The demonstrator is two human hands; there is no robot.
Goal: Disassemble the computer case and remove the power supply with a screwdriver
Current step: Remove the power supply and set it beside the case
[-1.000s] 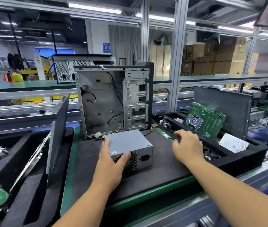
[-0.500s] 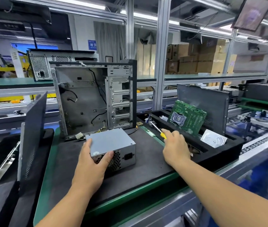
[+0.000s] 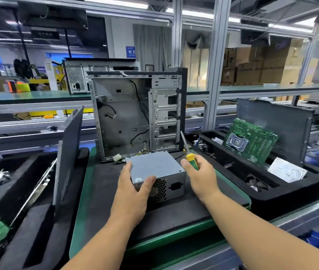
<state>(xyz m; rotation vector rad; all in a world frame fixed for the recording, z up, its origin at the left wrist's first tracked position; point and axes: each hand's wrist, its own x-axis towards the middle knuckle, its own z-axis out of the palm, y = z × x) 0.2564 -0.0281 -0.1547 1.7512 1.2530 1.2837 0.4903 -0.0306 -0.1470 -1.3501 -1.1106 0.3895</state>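
On black mat (image 3: 104, 191), right hand (image 3: 199, 176) around screwdriver (image 3: 190, 159)

Two bare forearms; left hand (image 3: 130, 191), right hand (image 3: 200, 175) ungloved; no sleeves visible

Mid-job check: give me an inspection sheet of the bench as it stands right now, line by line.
Surface: black foam mat on a green-edged bench.
Job's things: power supply lies on the mat, outside the open computer case, which stands upright behind it.
Clutter: motherboard leaning in the right foam tray; dark side panel standing at left.
Hands: left hand grips the power supply's near corner; right hand holds a yellow-green screwdriver, shaft pointing up.
Cables: black leads inside the case; a wire bundle with white connector at the case mouth.
Surroundings: second case on the rear bench; stacked cartons.
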